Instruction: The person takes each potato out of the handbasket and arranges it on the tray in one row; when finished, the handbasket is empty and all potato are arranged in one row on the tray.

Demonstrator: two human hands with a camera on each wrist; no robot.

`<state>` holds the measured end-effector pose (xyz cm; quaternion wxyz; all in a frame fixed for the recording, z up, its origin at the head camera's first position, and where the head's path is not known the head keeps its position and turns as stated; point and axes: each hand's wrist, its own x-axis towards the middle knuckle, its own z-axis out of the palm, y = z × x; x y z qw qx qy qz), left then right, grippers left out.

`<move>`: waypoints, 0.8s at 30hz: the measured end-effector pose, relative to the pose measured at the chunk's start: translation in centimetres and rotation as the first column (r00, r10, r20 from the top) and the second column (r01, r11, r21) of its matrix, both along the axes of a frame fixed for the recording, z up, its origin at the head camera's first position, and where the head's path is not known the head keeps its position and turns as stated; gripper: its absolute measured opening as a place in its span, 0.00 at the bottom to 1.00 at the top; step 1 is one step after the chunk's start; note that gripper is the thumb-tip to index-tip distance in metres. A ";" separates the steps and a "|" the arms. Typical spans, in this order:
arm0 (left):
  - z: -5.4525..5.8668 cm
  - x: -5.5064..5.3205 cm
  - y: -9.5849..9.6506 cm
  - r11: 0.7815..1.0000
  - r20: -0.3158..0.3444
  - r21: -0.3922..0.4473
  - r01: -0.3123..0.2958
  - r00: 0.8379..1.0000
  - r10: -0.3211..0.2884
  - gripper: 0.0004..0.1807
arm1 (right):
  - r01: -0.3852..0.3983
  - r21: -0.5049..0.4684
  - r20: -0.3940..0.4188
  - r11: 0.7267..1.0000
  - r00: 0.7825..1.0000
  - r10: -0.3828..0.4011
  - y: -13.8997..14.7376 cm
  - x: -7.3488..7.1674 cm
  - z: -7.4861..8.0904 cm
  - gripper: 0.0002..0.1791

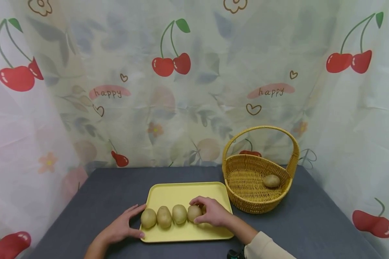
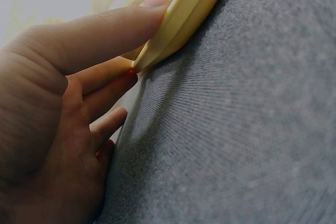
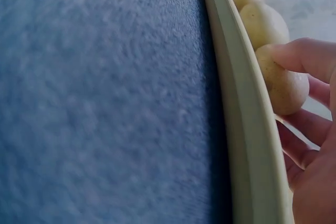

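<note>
Several brown potatoes (image 1: 164, 217) stand in a row on a yellow tray (image 1: 181, 192). My right hand (image 1: 212, 212) curls its thumb and fingers round a potato (image 3: 283, 85) toward the right of the row. Partly hidden behind that hand is another potato (image 1: 204, 209). At the tray's left edge, my left hand (image 1: 119, 226) is spread, its thumb and fingertips touching the rim. In the left wrist view, the thumb (image 2: 110, 35) lies against the rim. A single potato (image 1: 272, 181) lies in a wicker basket (image 1: 246, 207).
The basket stands right of the tray, its tall arched handle (image 1: 260, 127) rising above it. A dark grey cloth (image 1: 123, 183) covers the table. Behind and at both sides hangs a curtain (image 1: 194, 118) printed with cherries.
</note>
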<state>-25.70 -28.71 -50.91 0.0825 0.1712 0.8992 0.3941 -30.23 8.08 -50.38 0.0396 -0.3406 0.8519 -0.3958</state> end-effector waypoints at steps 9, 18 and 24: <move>0.1 -0.1 0.1 1.000 0.003 -0.001 -0.004 1.000 0.004 0.50 | -0.053 0.004 -0.008 0.999 0.999 0.053 1.1 0.3 1.6 0.31; 0.1 -0.1 0.0 1.000 -0.003 -0.002 0.000 1.000 0.000 0.50 | -0.078 0.044 -0.066 0.996 0.995 0.081 4.9 -0.3 6.3 0.22; 0.0 0.0 0.0 1.000 0.002 -0.004 0.002 1.000 -0.002 0.50 | -0.061 0.097 -0.030 0.993 0.997 0.064 8.2 -1.2 9.8 0.18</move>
